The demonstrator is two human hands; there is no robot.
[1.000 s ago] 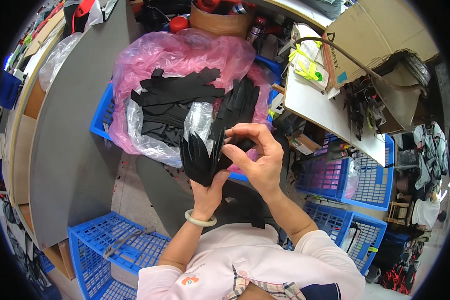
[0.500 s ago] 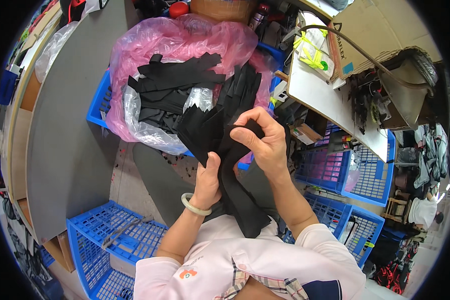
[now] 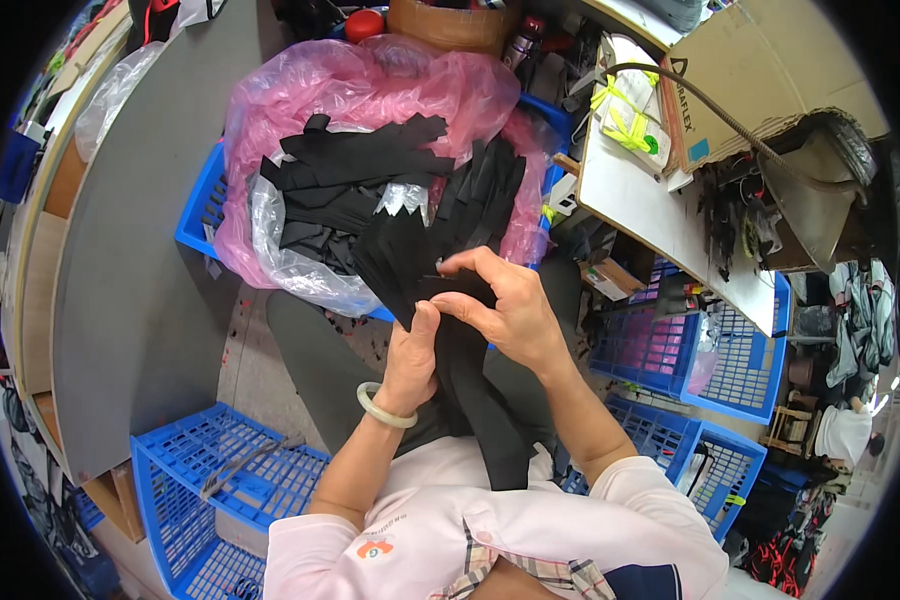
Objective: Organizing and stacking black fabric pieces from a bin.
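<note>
Your left hand (image 3: 412, 352) and right hand (image 3: 508, 308) meet in front of your chest, both closed on a bundle of black fabric strips (image 3: 440, 262): long, flat, matte pieces that fan out upward above your fingers (image 3: 467, 262) and hang down in a soft fold toward your lap. The left thumb and fingers pinch the bundle from below, and the right hand curls over it from the right, fingertips pressing into the cloth. A smooth, pale green bangle (image 3: 384, 406) circles your left wrist. Just beyond the bundle, more black strips (image 3: 355, 170) lie heaped in loose, crossing layers inside a crinkled, glossy pink plastic bag (image 3: 370, 85), with a clear plastic liner (image 3: 295, 262) bunched along its near side. The bag sits in a blue plastic crate (image 3: 198, 205) with a lattice wall. To your left runs a plain grey surface (image 3: 120, 250), flat and matte. An empty-looking blue lattice crate (image 3: 225, 480) stands by your left knee, and further blue crates (image 3: 715, 370) sit to your right, below a white surface (image 3: 640, 205).
</note>
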